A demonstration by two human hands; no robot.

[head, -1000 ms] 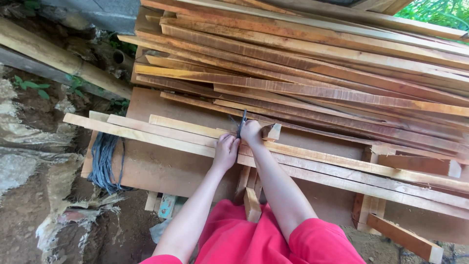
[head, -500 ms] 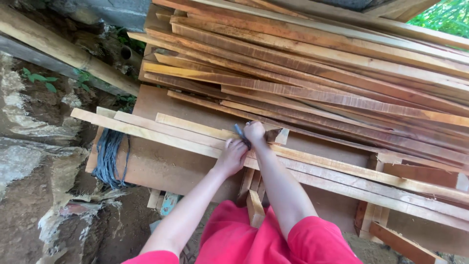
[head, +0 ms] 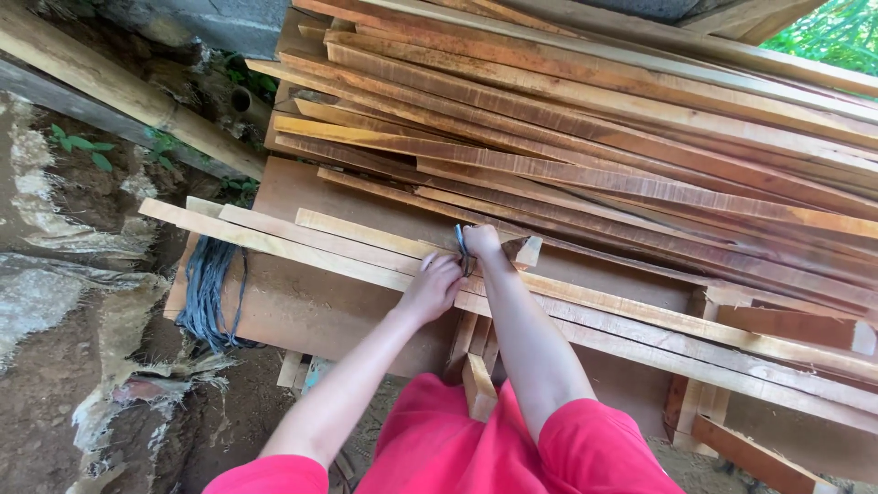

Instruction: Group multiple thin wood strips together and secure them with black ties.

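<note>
Hands at centre of the workbench, close together and touching at the knuckles. Left hand (head: 430,288): fingers curled down onto the pale wooden slats (head: 302,240), gripping the grey-blue cord (head: 462,247). Right hand (head: 482,242): closed in a fist on the same cord, just beyond the left hand, beside a short wood block (head: 523,251). Cord: a thin strand standing up between the two fists, lying over the slats (its wrap beneath them is hidden). Slats: several long strips laid side by side across a brown board (head: 302,306), running from left edge to right. Hank of grey-blue cord (head: 208,293): draped over the board's left end, hanging down. Stack of reddish planks (head: 594,137): piled behind the slats, filling the upper view.
</note>
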